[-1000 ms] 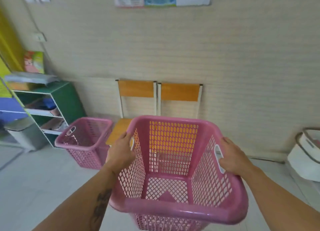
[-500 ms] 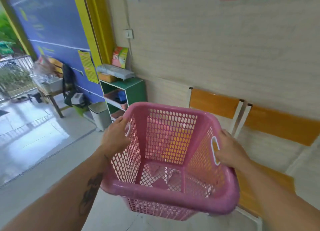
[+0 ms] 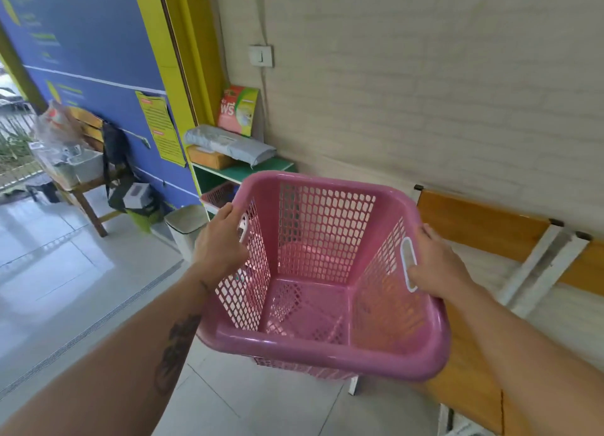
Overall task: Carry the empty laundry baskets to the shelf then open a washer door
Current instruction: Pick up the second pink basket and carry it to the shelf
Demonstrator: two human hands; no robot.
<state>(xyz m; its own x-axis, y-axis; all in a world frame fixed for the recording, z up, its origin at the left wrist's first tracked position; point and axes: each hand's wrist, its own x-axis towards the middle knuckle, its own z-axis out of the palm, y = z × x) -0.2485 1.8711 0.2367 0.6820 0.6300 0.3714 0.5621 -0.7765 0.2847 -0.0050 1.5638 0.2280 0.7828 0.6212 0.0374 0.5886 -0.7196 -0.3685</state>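
I carry an empty pink laundry basket (image 3: pixel 323 308) in front of me, above the floor. My left hand (image 3: pixel 222 242) grips its left handle and my right hand (image 3: pixel 434 265) grips the white-rimmed handle on its right side. Behind the basket stands a green shelf (image 3: pixel 261 167) against the wall, with grey parcels and a box on top. A second pink basket (image 3: pixel 219 193) peeks out just past the carried basket's left rim, by the shelf. No washer is in view.
Orange chairs (image 3: pixel 483 226) line the wall on the right. A small white bin (image 3: pixel 186 226) stands left of the shelf. Further left are a blue wall panel, a wooden table (image 3: pixel 81 187) with clutter, and an open tiled floor.
The view has swung left and closer to the green shelf. Both hands keep the same hold on the basket. The chairs have slid to the right edge.
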